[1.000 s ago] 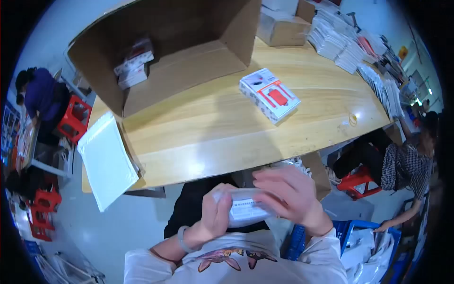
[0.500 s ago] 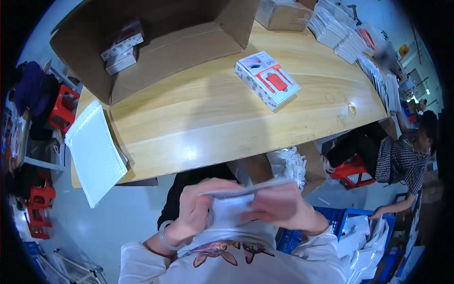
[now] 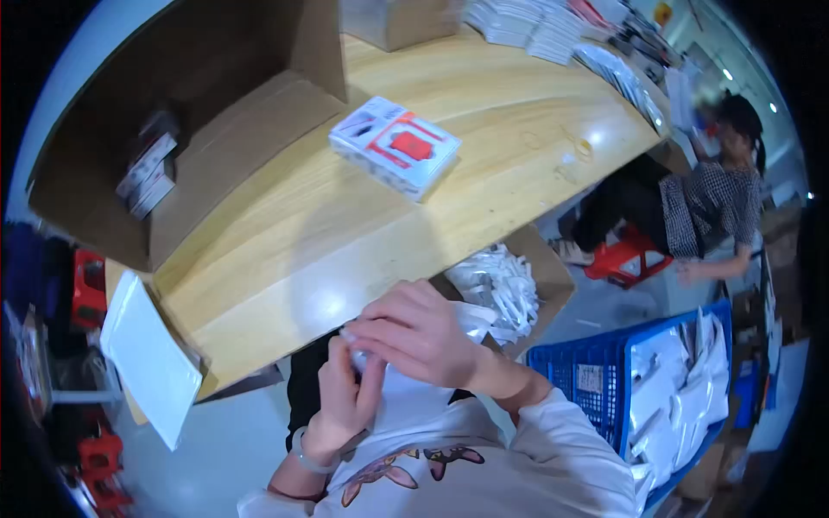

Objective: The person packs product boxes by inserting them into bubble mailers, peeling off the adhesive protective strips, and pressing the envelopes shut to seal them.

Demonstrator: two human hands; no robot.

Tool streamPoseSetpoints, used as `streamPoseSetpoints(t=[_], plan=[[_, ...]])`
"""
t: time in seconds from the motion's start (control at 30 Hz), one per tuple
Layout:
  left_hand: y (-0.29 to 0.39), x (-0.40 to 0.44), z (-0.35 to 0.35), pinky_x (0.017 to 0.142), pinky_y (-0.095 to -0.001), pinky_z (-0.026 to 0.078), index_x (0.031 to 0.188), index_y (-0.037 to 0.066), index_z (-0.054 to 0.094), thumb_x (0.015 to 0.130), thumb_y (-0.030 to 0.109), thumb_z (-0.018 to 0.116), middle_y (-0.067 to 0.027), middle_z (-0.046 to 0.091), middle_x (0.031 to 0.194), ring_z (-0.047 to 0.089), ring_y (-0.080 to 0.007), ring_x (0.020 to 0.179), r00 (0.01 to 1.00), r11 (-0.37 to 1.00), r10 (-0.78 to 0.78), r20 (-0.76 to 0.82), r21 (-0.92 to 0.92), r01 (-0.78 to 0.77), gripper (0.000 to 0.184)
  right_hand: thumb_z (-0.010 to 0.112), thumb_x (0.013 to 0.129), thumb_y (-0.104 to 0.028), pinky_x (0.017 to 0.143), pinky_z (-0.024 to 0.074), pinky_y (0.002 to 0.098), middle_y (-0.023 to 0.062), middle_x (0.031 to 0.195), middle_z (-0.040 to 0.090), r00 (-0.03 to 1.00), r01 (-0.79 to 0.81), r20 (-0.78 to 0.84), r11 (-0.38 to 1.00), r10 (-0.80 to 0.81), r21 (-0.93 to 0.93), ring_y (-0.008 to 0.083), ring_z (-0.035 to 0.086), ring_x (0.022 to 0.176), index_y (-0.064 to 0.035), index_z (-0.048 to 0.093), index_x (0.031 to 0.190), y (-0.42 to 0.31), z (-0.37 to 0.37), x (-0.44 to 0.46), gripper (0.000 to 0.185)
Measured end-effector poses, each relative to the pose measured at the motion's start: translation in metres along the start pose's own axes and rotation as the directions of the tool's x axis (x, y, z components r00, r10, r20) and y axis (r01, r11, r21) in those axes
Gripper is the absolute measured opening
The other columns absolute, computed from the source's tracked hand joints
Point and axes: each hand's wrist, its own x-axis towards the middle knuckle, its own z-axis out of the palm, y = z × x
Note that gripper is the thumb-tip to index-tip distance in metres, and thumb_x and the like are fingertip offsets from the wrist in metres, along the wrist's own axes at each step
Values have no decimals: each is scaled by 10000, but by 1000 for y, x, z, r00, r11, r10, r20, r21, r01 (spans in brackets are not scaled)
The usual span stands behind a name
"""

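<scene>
My left hand (image 3: 344, 399) and my right hand (image 3: 423, 337) meet just in front of the table's near edge. Both are closed around a small crumpled whitish piece (image 3: 357, 356), mostly hidden by the fingers; its material is unclear. Beyond them, a white box with red printing (image 3: 399, 148) lies flat on the wooden table (image 3: 259, 259). A white padded mailer (image 3: 151, 363) sticks out over the table's left edge. Beside my right forearm, below the table, an open carton (image 3: 553, 293) holds crumpled white strips (image 3: 505, 289).
A large open cardboard box (image 3: 242, 129) lies at the table's left, with small boxes (image 3: 148, 177) inside. White mailers are stacked (image 3: 527, 26) at the back. A blue crate (image 3: 574, 371) of white packages stands at right. Another person (image 3: 708, 190) sits on a red stool (image 3: 626, 256).
The flat whitish sheet between my hands is now a small crumpled bundle. My hands have drawn together and moved up toward the table edge. The view has turned to the right.
</scene>
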Motion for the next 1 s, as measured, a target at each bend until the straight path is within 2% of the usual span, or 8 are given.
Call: streamPoseSetpoints(t=[0.1, 0.23, 0.33, 0.4, 0.53, 0.67, 0.83, 1.0], plan=[[-13, 1, 10, 530, -206, 352, 1052, 25, 504, 913, 70, 596, -29, 541, 741, 422, -76, 596, 998, 998, 47, -43, -50, -49, 173, 671, 848, -119, 741, 448, 339, 72, 962, 658, 994, 34, -108, 998, -28, 55, 204, 558, 784, -52, 666, 956, 13, -3, -11, 127], [-32, 2, 12, 535, -207, 341, 1024, 35, 491, 928, 74, 577, -17, 519, 730, 400, -72, 592, 984, 995, 23, -174, -94, -40, 134, 518, 994, -172, 555, 397, 250, -17, 646, 425, 641, 277, -193, 10, 743, 961, 84, 420, 568, -105, 535, 938, 68, -50, -58, 89], [-41, 5, 11, 540, -209, 332, 997, 42, 474, 946, 71, 548, -4, 496, 727, 378, -68, 593, 961, 984, -94, -261, -168, 51, 94, 466, 1036, -237, 642, 437, 245, 3, 739, 513, 178, 9, -538, 545, 824, 838, 78, 487, 654, -84, 526, 965, 194, -56, -168, 179], [-41, 5, 9, 542, -209, 330, 992, 44, 470, 950, 69, 541, -1, 491, 730, 375, -67, 596, 958, 982, -106, -268, -178, 59, 86, 498, 1009, -210, 712, 440, 248, 44, 852, 541, -113, -548, -512, 377, 851, 747, 110, 513, 738, -59, 520, 1062, 250, -41, -244, 162], [-40, 5, 12, 549, -207, 325, 976, 51, 458, 961, 61, 522, 8, 477, 738, 367, -62, 605, 956, 975, -150, -250, -196, 102, 66, 560, 956, -158, 854, 448, 253, 126, 1077, 596, 352, -843, -308, 443, 884, 305, 172, 566, 906, -8, 508, 1256, 204, -26, -238, 339], [-37, 11, 17, 562, -207, 333, 983, 51, 461, 961, 59, 521, 11, 472, 747, 362, -61, 616, 958, 961, -170, -230, -253, 110, 65, 632, 882, -84, 778, 459, 235, 135, 1021, 645, 719, -438, -6, 460, 695, 772, 171, 585, 865, 7, 598, 1191, 83, -32, -125, 324], [-45, 7, 8, 621, -196, 372, 988, 55, 447, 965, 61, 518, -27, 543, 787, 444, -76, 666, 975, 963, -148, -164, -250, 104, 76, 611, 816, 18, 647, 437, 236, 107, 877, 665, 807, -590, 199, 776, 556, 225, 159, 578, 752, 7, 682, 1022, 63, -33, -92, 218], [-39, 11, -21, 693, -196, 409, 1018, 26, 517, 965, 60, 515, -80, 621, 878, 534, -108, 752, 986, 905, -167, 10, -395, 157, 64, 592, 767, 79, 569, 399, 241, 77, 763, 652, 833, -476, -19, 733, 553, 487, 157, 563, 669, 13, 694, 856, 64, -16, -98, 151]])
